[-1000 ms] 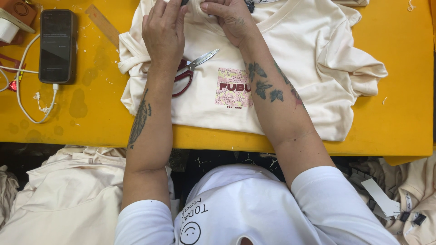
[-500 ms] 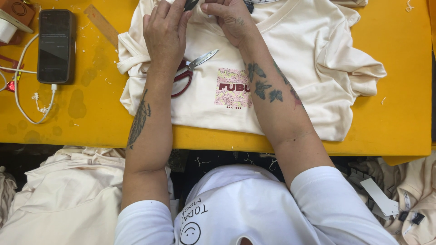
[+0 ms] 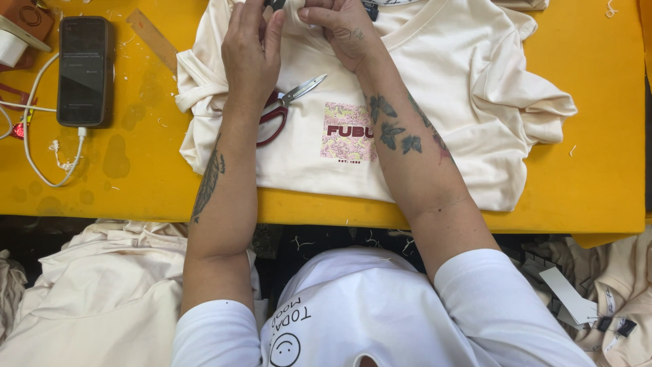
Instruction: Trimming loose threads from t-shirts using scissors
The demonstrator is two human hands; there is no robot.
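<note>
Head view: cream cotton T-shirt [image 3: 435,88], crumpled, pink square chest print, on yellow table [image 3: 598,177].
Left hand [image 3: 250,51]: fingers pressed together, pinching collar at 12 o'clock.
Right hand [image 3: 343,27]: pinching same collar.
Red-handled scissors [image 3: 285,109]: lying on shirt.

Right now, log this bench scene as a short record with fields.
surface: yellow table
garment: cream T-shirt lying flat, printed patch on the chest
left hand: pinching fabric at the neckline
right hand: pinching the same fabric
scissors: red-handled, lying on the shirt, partly under the left wrist
phone: at the left, cable plugged in
</note>
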